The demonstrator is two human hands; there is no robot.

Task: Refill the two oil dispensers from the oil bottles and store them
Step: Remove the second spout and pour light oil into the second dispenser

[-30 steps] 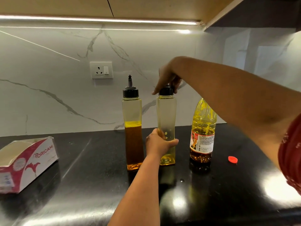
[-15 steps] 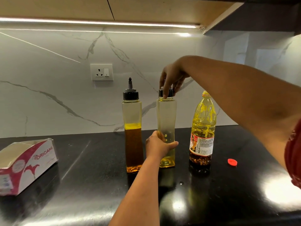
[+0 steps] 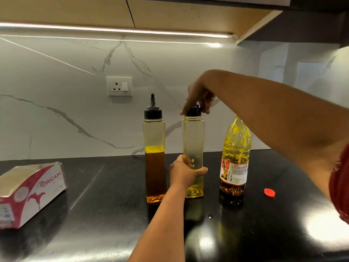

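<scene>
Two tall clear oil dispensers stand on the black counter. The left dispenser is about half full of dark amber oil and has a black spout cap. The right dispenser holds pale yellow oil. My left hand grips its lower body. My right hand comes from above and grips its black cap. To the right stands an uncapped yellow oil bottle with a label. Its red cap lies on the counter.
An open white and pink tissue box lies at the left of the counter. A wall socket sits on the marble backsplash. Wooden cabinets with a light strip hang overhead.
My right hand's fingers have shifted round the black cap of the right dispenser. My left hand stays on the dispenser's body. The view has tilted slightly.
</scene>
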